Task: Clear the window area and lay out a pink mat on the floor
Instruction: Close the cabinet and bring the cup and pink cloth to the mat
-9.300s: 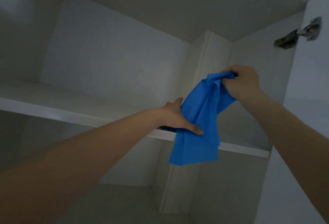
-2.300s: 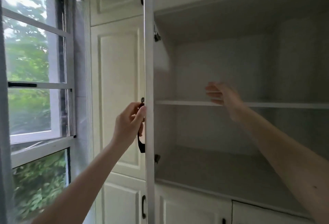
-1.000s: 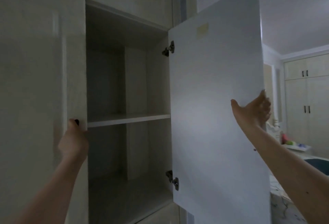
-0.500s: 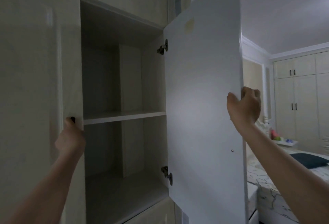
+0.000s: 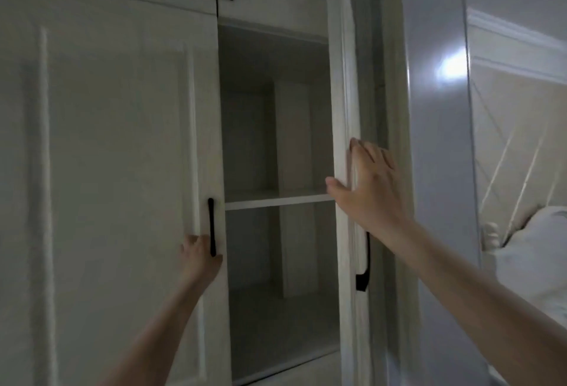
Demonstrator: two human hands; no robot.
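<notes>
Right hand (image 5: 372, 189): fingers straight, spread, flat against right wardrobe door (image 5: 345, 109) edge. Left hand (image 5: 199, 258): fingers touch left door (image 5: 116, 155) beside black handle (image 5: 211, 226); curl unclear. Pink mat not in view.

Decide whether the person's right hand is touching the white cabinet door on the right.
Touching. The head view shows the right hand flat against the right-hand white cabinet door, straight fingers across its front and thumb over its edge.

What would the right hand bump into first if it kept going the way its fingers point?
Probably nothing new: the right hand already lies flat on the right door, fingers pointing up along it. Going on, it would likely just slide up the door.
</notes>
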